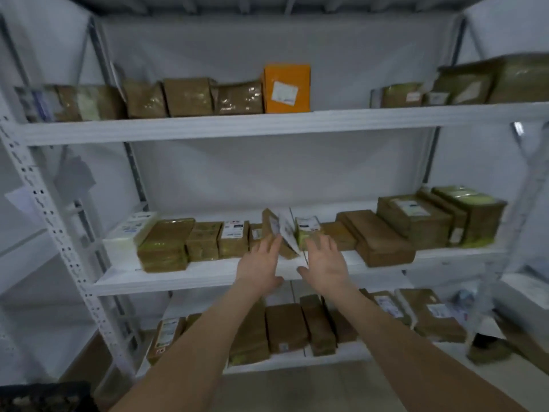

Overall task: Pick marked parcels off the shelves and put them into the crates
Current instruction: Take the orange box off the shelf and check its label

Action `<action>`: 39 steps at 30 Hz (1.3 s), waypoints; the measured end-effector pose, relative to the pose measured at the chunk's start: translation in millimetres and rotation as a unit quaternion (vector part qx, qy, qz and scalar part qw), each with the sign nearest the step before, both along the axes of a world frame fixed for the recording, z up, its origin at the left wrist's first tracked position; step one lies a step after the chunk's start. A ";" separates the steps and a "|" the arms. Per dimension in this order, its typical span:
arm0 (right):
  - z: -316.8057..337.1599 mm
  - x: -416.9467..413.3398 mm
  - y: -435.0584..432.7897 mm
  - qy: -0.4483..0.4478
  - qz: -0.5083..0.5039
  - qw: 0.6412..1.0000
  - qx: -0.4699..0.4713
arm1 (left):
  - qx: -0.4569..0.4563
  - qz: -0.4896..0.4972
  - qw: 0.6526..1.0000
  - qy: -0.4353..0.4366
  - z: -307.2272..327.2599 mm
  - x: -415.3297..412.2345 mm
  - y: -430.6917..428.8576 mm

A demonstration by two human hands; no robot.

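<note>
Flanking tilted parcel (281, 233) — left grip (261, 264) splayed, touching; right grip (324, 263) splayed, near.

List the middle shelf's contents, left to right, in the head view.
Left to right: white flat labelled parcel, brown tape-wrapped parcel stack, tilted brown parcel with white label, flat plain brown cardboard parcel, tall brown box.

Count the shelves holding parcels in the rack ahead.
3: the top shelf with the orange box; the middle shelf with the tilted parcel; the bottom shelf below it. Others may lie out of view.
</note>
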State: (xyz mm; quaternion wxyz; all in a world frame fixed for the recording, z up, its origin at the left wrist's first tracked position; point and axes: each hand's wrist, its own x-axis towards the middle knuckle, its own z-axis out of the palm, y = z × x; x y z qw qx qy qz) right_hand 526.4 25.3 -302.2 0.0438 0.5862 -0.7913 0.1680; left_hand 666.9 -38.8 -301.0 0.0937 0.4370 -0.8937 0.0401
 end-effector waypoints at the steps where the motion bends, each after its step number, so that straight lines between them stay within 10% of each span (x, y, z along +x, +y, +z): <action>1: 13.4 -8.3 2.6 0.003 -0.004 1.000 -0.017 | -0.015 -0.007 1.000 0.004 10.9 -8.4 1.4; 17: 229.9 -102.0 -92.8 -0.056 -0.017 0.961 -0.270 | -0.251 -0.034 0.921 0.297 244.6 -92.4 -98.8; 30: 309.3 -116.9 -187.5 -0.403 0.088 0.864 -0.288 | -0.032 0.005 0.858 0.512 319.4 -130.7 -167.7; 39: 314.6 -143.7 -152.9 -0.549 0.105 0.769 -0.310 | 0.049 -0.020 0.755 0.654 330.5 -145.0 -129.2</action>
